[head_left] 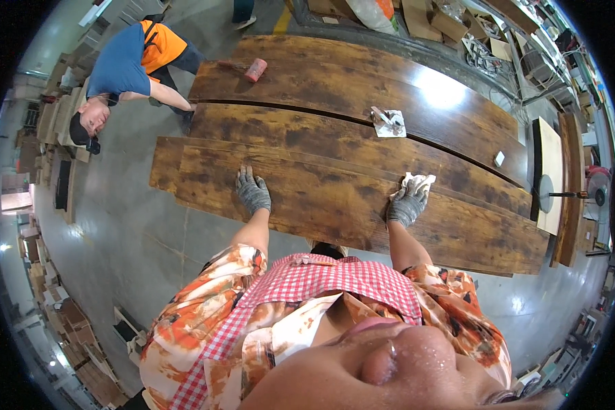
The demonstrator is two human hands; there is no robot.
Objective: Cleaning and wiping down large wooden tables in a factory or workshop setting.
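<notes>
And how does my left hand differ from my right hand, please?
Your left hand lies with fingers extended on the brown board, holding nothing; your right hand holds a crumpled white cloth. The left hand is nearer the board's left end; the right hand is nearer its right end. Both wear grey gloves.

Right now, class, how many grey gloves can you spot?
2: one glove on the left hand, flat on a brown board; another on the right hand, holding a crumpled white cloth. Others may be hidden; the co-worker's hand is unclear.
</notes>
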